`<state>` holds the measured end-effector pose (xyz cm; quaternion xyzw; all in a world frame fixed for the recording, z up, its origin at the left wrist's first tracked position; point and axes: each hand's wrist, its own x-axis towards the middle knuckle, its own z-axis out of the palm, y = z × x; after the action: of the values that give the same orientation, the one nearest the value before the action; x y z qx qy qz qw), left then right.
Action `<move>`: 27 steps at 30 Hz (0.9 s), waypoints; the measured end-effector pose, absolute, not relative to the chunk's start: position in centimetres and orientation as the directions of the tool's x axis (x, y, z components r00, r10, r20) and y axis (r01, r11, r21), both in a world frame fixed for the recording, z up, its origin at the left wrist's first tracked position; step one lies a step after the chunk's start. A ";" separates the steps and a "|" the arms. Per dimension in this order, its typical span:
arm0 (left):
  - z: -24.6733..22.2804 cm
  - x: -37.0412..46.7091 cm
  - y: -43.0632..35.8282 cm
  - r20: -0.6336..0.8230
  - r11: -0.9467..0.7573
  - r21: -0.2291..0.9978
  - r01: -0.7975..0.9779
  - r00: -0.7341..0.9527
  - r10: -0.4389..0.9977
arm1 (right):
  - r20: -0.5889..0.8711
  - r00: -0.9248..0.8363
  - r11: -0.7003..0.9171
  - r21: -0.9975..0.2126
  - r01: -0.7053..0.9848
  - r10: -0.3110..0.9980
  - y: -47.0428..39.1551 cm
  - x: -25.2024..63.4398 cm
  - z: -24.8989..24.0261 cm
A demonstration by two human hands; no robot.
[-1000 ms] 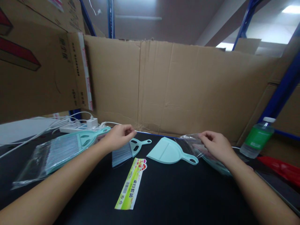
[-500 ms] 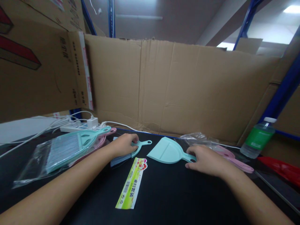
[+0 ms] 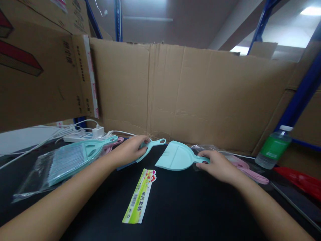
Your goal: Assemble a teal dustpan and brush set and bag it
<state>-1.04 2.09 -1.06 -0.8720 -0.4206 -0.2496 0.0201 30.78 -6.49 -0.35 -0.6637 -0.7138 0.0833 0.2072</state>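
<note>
Hands meet two mint pieces at frame centre on the black table [image 3: 200,207]. Left hand [image 3: 130,149] has its fingers curled around the brush [image 3: 152,144], whose handle sticks out toward the upper right. Right hand [image 3: 218,165] pinches the handle of the dustpan [image 3: 175,157], its pan tilted up slightly. At left, a clear bag [image 3: 37,170] holds a mint brush set. Behind the right hand lies another bag [image 3: 208,148] with pink pieces beside it. A label [image 3: 139,197] lies below centre; a bottle [image 3: 274,147] stands at right.
</note>
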 end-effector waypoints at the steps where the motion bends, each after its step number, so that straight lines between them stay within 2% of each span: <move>1: -0.6 -1.0 1.7 0.483 -0.666 0.167 0.727 0.529 0.698 | 0.193 -0.052 0.132 -0.428 0.894 0.980 -6.5 30.8 -0.4; 5: 1.0 -0.4 0.1 0.573 -0.721 0.159 0.674 0.532 0.623 | 0.235 -0.134 0.243 -0.534 0.810 0.963 -6.6 30.1 -0.7; 8: 1.6 0.1 -1.0 0.583 -0.745 0.141 0.652 0.554 0.595 | 0.239 -0.187 0.294 -0.582 0.758 0.953 -6.7 28.7 -1.2; 15: 2.0 1.8 -3.1 0.547 -0.847 0.104 0.522 0.681 0.487 | 0.137 -0.261 0.284 -0.661 0.694 0.956 -6.8 25.6 -2.8; 18: 1.7 2.4 -3.5 0.504 -0.869 0.095 0.485 0.730 0.463 | 0.129 -0.293 0.295 -0.707 0.642 0.947 -6.9 25.2 -3.0; 22: 0.8 3.1 -3.5 0.436 -0.873 0.152 0.463 0.762 0.479 | 0.172 -0.326 0.344 -0.722 0.600 0.930 -6.9 25.2 -3.0; 27: -0.4 3.7 -3.5 0.324 -0.849 0.208 0.486 0.785 0.529 | 0.097 -0.308 0.261 -0.788 0.557 0.947 -6.7 25.4 -3.4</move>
<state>3.68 -3.47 -0.37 -0.9429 -0.2690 -0.1879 -0.0569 25.38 -6.69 -3.42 -0.5096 -0.7377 0.3311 0.2941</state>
